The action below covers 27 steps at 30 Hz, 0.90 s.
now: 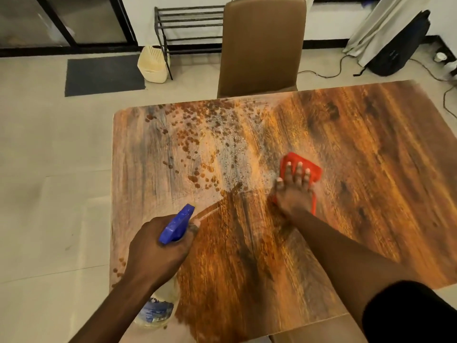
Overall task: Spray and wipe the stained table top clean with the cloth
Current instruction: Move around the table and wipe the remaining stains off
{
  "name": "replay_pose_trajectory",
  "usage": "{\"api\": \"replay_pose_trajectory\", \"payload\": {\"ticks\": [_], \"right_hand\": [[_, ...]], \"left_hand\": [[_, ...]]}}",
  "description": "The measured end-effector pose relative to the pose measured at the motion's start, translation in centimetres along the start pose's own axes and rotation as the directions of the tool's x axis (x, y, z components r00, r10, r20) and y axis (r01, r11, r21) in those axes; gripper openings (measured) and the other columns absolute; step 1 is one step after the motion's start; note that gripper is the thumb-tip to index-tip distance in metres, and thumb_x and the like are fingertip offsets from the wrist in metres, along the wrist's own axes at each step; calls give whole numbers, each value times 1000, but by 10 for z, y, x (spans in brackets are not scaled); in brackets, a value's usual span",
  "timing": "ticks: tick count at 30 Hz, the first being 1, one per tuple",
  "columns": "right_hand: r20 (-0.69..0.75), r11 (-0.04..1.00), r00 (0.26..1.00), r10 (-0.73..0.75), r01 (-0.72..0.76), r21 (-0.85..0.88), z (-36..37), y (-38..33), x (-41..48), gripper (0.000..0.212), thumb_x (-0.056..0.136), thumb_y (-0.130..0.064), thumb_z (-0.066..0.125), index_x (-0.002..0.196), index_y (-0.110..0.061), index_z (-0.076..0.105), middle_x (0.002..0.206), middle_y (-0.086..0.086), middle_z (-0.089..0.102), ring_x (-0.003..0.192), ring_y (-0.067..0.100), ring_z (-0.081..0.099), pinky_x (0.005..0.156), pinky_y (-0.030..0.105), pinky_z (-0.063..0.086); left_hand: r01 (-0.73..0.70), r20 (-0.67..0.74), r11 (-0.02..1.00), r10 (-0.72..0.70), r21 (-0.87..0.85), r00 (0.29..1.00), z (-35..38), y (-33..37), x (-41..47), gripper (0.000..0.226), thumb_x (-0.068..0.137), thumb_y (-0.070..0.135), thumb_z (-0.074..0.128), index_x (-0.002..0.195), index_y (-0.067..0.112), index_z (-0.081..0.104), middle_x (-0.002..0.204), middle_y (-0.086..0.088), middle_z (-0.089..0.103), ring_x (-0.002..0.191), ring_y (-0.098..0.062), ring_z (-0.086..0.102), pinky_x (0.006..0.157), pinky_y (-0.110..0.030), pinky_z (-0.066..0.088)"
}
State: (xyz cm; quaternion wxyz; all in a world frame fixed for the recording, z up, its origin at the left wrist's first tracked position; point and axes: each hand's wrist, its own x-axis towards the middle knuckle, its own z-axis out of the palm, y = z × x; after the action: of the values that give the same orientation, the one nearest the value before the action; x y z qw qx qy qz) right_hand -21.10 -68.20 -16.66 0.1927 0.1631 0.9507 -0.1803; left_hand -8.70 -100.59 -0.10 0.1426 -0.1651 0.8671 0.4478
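Left hand (158,246) grasps plastic spray bottle (176,225); flat-fingered right hand (294,191) presses red cloth (296,158) onto woodgrain table (371,169).

Right arm (346,256): black sleeve (408,313) well up from the fingers (299,169); forearm bare. Left arm (111,305): forearm bare throughout.

Top centre: brown padded chair (262,43), upright, back to camera; just left of it a black metal rack (188,23) against the white wall, with a cream slatted basket (152,66) leaning at its foot. Upper left: dark grey mat (103,74) on pale tiled floor (49,181), below black-framed glass doors (49,21). Upper right: black bag (400,45) beside a pale curtain (385,23), black cables (338,68) trailing across the floor.
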Motion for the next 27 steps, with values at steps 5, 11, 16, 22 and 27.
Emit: {"api": "replay_pose_trajectory", "payload": {"ticks": [5,11,16,22,27], "right_hand": [[139,884,895,-424,442,-152,52,-79,-22,69,113,-53,9,166,-33,-31,175,6,-34,161,35,-31,132,60,-7],[303,570,578,-758,812,-123,113,-110,-113,60,114,-46,23,170,-23,28,181,5,3,168,30,-11,134,59,-3],[310,422,430,-848,902,-96,122,-52,-159,58,115,-44,32,170,-30,20,181,1,22,169,25,7,134,51,-6],[202,639,691,-694,720,-269,74,62,-121,64,116,-54,26,175,-37,9,184,-7,-1,170,21,-4,130,53,11],[20,903,937,-350,343,-258,3,116,-27,66,114,-58,14,174,-37,-3,183,-2,-8,169,24,-10,135,56,7]], "left_hand": [[40,-34,999,-39,29,999,8,7,9,31,101,33,73,81,8,75,74,-17,78,73,-44,73,87,-62,60],[43,-62,998,-39,55,997,18,26,17,39,99,38,73,76,7,71,69,-19,73,67,-44,69,81,-62,60],[76,-78,995,-71,61,994,26,39,27,58,91,57,67,74,2,72,64,-20,73,65,-44,69,79,-59,60],[97,-124,995,-96,0,988,31,35,45,42,100,43,72,76,8,76,66,-12,79,63,-34,79,86,-60,65],[56,-127,998,-52,23,991,29,34,59,34,101,44,71,79,18,75,67,-5,80,55,-19,78,83,-54,67]]}}
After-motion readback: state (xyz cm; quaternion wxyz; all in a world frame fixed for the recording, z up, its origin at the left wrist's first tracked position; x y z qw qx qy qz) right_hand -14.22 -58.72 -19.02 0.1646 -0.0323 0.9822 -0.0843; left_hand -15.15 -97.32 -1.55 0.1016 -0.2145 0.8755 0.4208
